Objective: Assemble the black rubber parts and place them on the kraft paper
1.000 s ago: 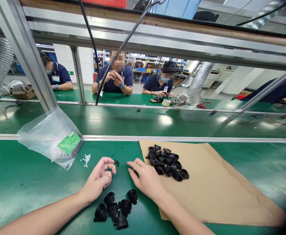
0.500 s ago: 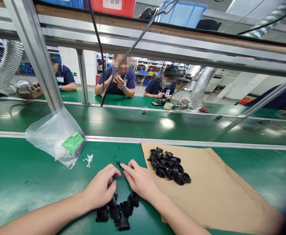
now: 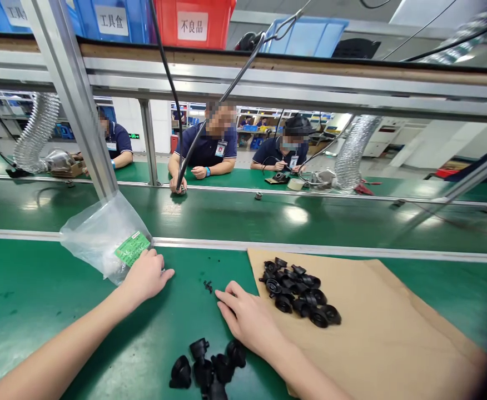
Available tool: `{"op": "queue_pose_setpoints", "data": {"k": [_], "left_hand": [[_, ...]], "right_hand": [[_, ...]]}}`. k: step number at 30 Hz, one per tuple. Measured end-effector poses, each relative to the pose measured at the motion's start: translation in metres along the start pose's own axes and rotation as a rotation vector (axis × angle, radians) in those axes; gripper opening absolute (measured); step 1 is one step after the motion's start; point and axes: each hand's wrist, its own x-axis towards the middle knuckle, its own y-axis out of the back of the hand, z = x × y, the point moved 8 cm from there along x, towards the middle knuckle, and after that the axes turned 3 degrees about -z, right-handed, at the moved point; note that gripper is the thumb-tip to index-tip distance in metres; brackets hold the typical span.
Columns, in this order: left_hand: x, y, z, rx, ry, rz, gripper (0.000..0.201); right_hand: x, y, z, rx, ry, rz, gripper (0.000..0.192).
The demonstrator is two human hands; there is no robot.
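Observation:
My left hand point(image 3: 148, 273) is beside the clear plastic bag point(image 3: 97, 236) with a green label, over the spot of the small white pieces, which it mostly covers. Its thumb stands apart from the bent fingers, so it looks open. My right hand point(image 3: 247, 316) rests open on the green bench, index finger stretched toward a few tiny black parts point(image 3: 208, 286) just off its tip. Several black plastic fittings point(image 3: 202, 369) lie loose in front of me, between my forearms. More black fittings point(image 3: 297, 289) are heaped on the brown cardboard sheet point(image 3: 377, 333) at right.
A metal rail point(image 3: 210, 243) borders the bench, with a green belt point(image 3: 218, 214) beyond. An aluminium post point(image 3: 74, 94) rises behind the bag. Black rods and cables hang from the shelf, which bears a red bin point(image 3: 214, 25) and blue bins. Co-workers point(image 3: 212, 144) sit across the belt.
My left hand has moved left, from beside the tiny black parts to the white pieces by the bag. My right hand has stayed near the parts. A co-worker opposite has lowered their hands.

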Motion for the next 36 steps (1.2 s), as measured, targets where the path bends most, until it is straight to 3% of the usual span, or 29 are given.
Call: {"op": "queue_pose_setpoints", "data": {"k": [5, 11, 13, 15, 17, 19, 22, 28, 36], "left_hand": [[-0.001, -0.01, 0.007, 0.065, -0.012, 0.029, 0.019], [-0.004, -0.002, 0.019, 0.078, -0.035, 0.084, 0.024], [-0.013, 0.0, 0.036, -0.061, -0.092, 0.09, 0.024], [-0.025, -0.005, 0.059, -0.397, -0.163, 0.047, 0.02], [-0.036, -0.022, 0.082, -0.824, -0.175, -0.075, 0.019], [-0.045, -0.047, 0.101, -1.19, -0.121, -0.235, 0.032], [-0.051, -0.074, 0.113, -1.51, -0.022, -0.359, 0.053], [-0.047, -0.075, 0.109, -1.632, -0.025, -0.363, 0.056], [-0.048, -0.082, 0.11, -1.594, -0.105, -0.37, 0.052]], "right_hand": [[-0.006, 0.007, -0.003, 0.195, -0.046, -0.038, 0.026], [-0.007, 0.007, 0.005, 0.299, -0.129, -0.041, 0.028], [-0.005, 0.007, 0.006, 0.305, -0.126, -0.032, 0.025], [-0.003, 0.006, 0.005, 0.312, -0.112, -0.018, 0.021], [-0.003, 0.005, 0.004, 0.319, -0.104, -0.008, 0.019], [-0.003, 0.004, 0.003, 0.333, -0.099, 0.001, 0.016], [-0.004, 0.003, 0.002, 0.446, -0.099, 0.057, 0.014], [-0.002, 0.003, -0.002, 0.932, -0.067, 0.162, 0.026], [-0.003, 0.004, -0.009, 0.976, -0.005, 0.161, 0.022]]}}
